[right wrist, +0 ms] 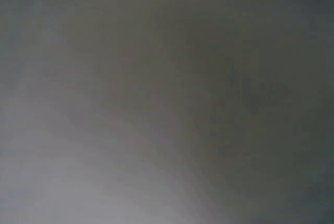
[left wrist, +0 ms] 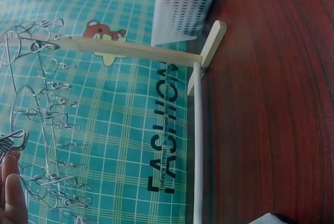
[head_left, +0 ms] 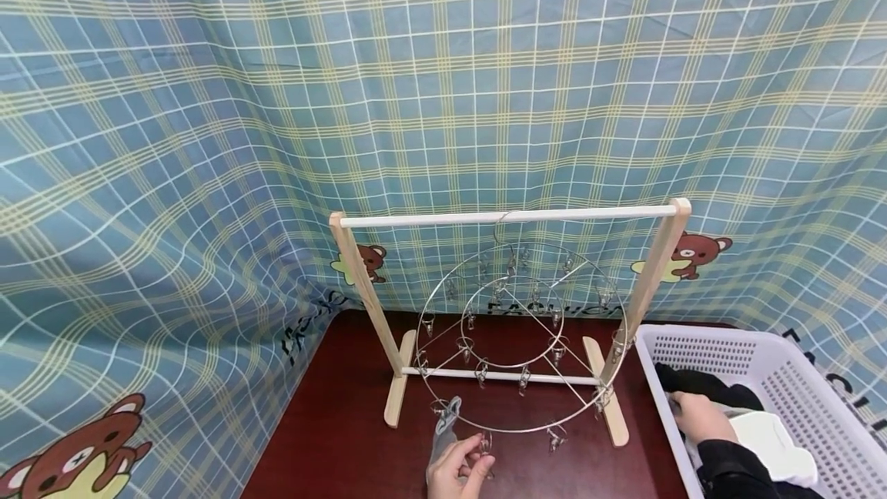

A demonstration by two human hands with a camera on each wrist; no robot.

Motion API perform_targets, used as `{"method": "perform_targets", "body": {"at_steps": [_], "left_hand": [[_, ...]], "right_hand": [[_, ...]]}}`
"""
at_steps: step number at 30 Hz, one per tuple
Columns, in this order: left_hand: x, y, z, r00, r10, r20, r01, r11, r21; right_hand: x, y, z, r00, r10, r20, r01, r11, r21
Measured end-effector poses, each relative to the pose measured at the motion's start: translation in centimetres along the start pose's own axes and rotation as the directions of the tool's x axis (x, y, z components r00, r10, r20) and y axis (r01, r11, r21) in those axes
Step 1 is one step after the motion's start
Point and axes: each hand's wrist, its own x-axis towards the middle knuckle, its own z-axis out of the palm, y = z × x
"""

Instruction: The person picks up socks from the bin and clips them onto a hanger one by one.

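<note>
My left hand (head_left: 457, 472) pinches a metal clip (head_left: 487, 443) at the near edge of a round wire drying hanger (head_left: 516, 430). The clip (left wrist: 13, 143) also shows at the fingertips in the left wrist view. Just left of that hand, a grey sock-like cloth (head_left: 445, 426) hangs from the ring, its lower part behind the hand. My right hand (head_left: 703, 418) reaches into a white plastic basket (head_left: 707, 329), among a black cloth (head_left: 707, 386) and a white cloth (head_left: 769, 445). Its fingertips are mostly hidden there, and the right wrist view is only a dark blur.
The hanger hooks over the white top bar (head_left: 582, 214) of a wooden stand (head_left: 374, 306). Several metal clips dangle around both rings. The stand and basket are on a dark red table (head_left: 326, 414). A checked curtain (head_left: 416, 83) surrounds the back and sides.
</note>
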Motion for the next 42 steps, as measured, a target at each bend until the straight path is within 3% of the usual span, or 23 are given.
{"method": "perform_targets", "body": {"at_steps": [8, 12, 19, 26, 29, 33, 38, 42], "left_hand": [[-0.1, -0.1, 0.1, 1.000, -0.007, 0.006, 0.007, 1.000, -0.017], [-0.1, -0.1, 0.1, 1.000, -0.007, 0.000, 0.007, 1.000, -0.015], [-0.2, 0.0, 0.1, 1.000, -0.018, -0.004, 0.018, 1.000, -0.014], [-0.1, 0.1, 0.1, 1.000, -0.024, -0.004, 0.024, 1.000, 0.001], [0.0, 0.2, 0.2, 0.999, -0.039, -0.003, 0.039, 0.999, -0.010], [0.3, 0.4, 0.2, 0.999, -0.048, -0.002, 0.048, 0.999, -0.004], [0.4, 0.4, 0.2, 1.000, -0.023, -0.004, 0.023, 1.000, 0.004], [0.4, 0.5, 0.1, 0.999, -0.034, 0.000, 0.034, 0.999, 0.006]], "right_hand": [[-0.8, 0.1, 0.6, 0.997, 0.074, 0.027, -0.073, 0.997, -0.039], [-0.7, 0.1, 0.5, 0.997, 0.074, 0.030, -0.073, 0.997, -0.036], [-0.9, 0.6, 0.0, 0.997, 0.019, -0.079, -0.021, 1.000, -0.023], [-0.7, -0.4, -2.8, 0.976, 0.068, -0.205, -0.076, 0.996, -0.034], [-0.5, -0.5, -3.7, 0.951, 0.049, -0.304, -0.067, 0.997, -0.049], [-0.9, -1.4, -5.8, 0.894, 0.000, -0.449, -0.022, 0.999, -0.044], [-1.6, -3.3, -8.4, 0.831, -0.030, -0.556, 0.013, 0.999, -0.034], [-1.6, -4.0, -9.7, 0.739, -0.078, -0.669, 0.072, 0.997, -0.037]]}}
